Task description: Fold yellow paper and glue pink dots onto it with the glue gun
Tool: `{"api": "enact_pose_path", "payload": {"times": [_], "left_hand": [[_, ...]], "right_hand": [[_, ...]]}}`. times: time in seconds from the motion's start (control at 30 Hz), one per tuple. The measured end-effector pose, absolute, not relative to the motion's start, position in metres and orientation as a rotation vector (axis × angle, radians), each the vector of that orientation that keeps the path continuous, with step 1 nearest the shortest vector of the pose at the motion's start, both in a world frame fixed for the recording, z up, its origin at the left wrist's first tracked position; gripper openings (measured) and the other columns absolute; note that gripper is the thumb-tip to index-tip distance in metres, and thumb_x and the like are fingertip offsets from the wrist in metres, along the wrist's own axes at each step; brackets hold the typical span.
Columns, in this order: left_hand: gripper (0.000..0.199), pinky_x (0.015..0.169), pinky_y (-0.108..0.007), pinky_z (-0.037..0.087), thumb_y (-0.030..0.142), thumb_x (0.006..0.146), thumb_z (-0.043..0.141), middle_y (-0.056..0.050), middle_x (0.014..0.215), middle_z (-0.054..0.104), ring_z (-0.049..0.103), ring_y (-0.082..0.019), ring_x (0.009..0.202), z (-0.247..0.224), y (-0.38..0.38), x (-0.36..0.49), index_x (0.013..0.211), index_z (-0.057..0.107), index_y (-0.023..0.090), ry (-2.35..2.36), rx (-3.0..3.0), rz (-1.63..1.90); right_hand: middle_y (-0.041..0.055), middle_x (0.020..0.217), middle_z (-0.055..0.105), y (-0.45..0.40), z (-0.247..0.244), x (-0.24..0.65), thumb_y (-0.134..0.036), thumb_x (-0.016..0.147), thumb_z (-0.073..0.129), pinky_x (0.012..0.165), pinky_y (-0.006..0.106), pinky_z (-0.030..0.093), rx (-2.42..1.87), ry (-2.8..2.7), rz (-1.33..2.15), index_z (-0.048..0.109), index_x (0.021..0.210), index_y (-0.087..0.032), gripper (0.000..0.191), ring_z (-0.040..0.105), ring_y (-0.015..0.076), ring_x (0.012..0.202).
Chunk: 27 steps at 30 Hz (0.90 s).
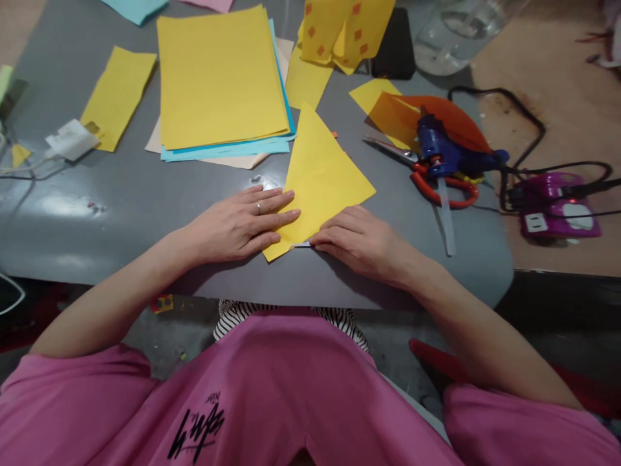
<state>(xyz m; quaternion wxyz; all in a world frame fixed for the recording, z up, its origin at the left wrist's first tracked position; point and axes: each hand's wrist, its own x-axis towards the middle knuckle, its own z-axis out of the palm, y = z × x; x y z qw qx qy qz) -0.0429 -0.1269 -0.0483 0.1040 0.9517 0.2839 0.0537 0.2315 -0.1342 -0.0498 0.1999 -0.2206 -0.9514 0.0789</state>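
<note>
A folded yellow paper (323, 175) lies on the grey table near its front edge, with one corner pointing away from me. My left hand (242, 223) rests flat on the paper's left side, fingers spread, a ring on one finger. At the paper's lower right edge is my right hand (361, 243), its fingers closed together round a thin, light-coloured blade-like tool (301, 245). The tool's tip lies along the lower edge of the paper; the rest of it is hidden in the hand.
Yellow and blue sheets (223, 77) are stacked behind my left hand. To the right lie scissors (444, 189), a blue glue gun (439, 145) and a purple power socket (557, 206). A glass jar (449, 39) and a black phone (395, 45) stand farther back.
</note>
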Motion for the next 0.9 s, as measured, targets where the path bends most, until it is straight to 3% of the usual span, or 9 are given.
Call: {"api": "enact_pose_path", "payload": {"times": [0.9], "left_hand": [[0.051, 0.123, -0.046, 0.028, 0.042, 0.106, 0.03, -0.011, 0.159, 0.043, 0.038, -0.024, 0.149, -0.052, -0.127, -0.044, 0.148, 0.049, 0.021, 0.853, 2.804, 0.191]], "right_hand": [[0.0057, 0.086, 0.071, -0.144, -0.046, 0.207, -0.018, 0.103, 0.046, 0.076, 0.032, 0.045, -0.499, -2.71, 0.223, 0.067, 0.094, -0.017, 0.024, 0.059, 0.0169, 0.082]]}}
